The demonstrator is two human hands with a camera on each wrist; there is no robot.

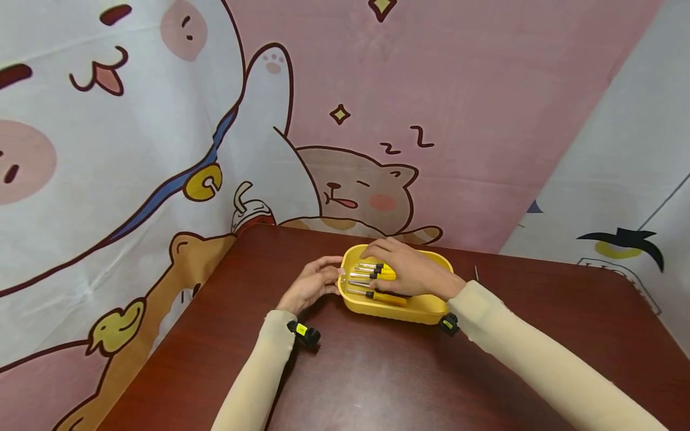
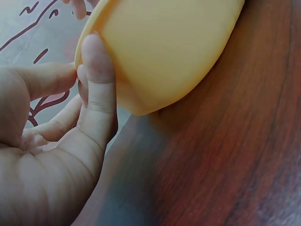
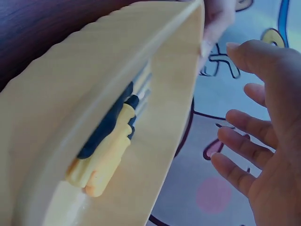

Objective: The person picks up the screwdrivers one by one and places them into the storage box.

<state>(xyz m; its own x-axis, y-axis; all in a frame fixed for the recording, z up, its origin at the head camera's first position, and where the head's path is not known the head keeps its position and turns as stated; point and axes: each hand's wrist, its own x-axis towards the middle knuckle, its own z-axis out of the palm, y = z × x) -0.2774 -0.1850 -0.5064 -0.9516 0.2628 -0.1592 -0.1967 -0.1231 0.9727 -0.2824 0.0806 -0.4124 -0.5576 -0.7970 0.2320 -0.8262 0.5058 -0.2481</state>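
Observation:
A yellow plastic basket [image 1: 399,312] stands on the table with several screwdrivers [image 1: 389,298] lying side by side in it. Their handles are yellow and black, and their metal shafts point left. At the basket's left end my left hand [image 1: 312,284] pinches the rim [image 2: 96,21] between thumb and fingers. My right hand [image 1: 406,268] is above the basket, over the screwdriver handles, and partly hides them. In the right wrist view its fingers [image 3: 244,146] are spread and relaxed, with nothing held between them.
The dark red-brown wooden table [image 1: 356,383] carries the basket near its back edge. A thin metal shaft [image 1: 477,273] shows on the table behind the right wrist, its other end hidden. A cartoon-printed cloth [image 1: 485,120] hangs behind the table.

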